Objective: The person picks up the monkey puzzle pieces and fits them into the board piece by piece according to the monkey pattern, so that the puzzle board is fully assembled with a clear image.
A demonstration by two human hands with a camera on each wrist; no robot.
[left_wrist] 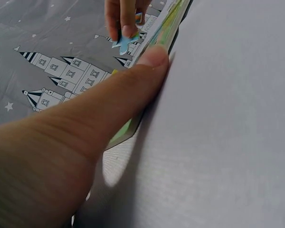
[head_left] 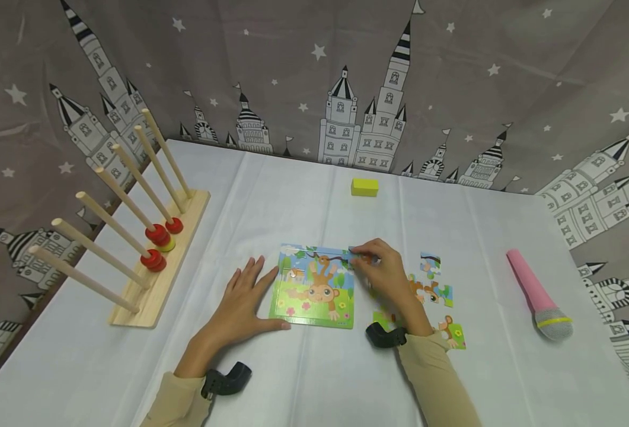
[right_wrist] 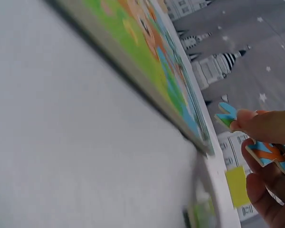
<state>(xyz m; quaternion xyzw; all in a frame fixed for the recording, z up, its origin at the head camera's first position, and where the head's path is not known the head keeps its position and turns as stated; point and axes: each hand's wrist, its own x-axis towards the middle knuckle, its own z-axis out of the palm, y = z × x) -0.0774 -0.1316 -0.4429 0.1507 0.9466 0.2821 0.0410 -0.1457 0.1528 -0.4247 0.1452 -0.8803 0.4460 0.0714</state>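
Note:
A monkey jigsaw puzzle board (head_left: 314, 321) lies on the white-covered table. My left hand (head_left: 243, 308) rests along its left side with fingers spread, the thumb (left_wrist: 154, 56) at the board's near edge. Over the board's top right corner, my right hand (head_left: 382, 270) pinches a blue-and-green puzzle piece (right_wrist: 226, 116) between thumb and finger. A second puzzle piece (right_wrist: 266, 153), orange and blue, is tucked among the same hand's other fingers. Right of the board lie several loose puzzle pieces (head_left: 445, 293), some partly hidden under the right hand and wrist.
At the left stands a wooden peg rack (head_left: 159, 296) with red and yellow rings (head_left: 154, 260) on some pegs. A yellow block (head_left: 364, 187) sits beyond the board. A pink toy microphone (head_left: 533, 284) lies at the right. Castle-print cloth (head_left: 293, 53) hangs behind the table.

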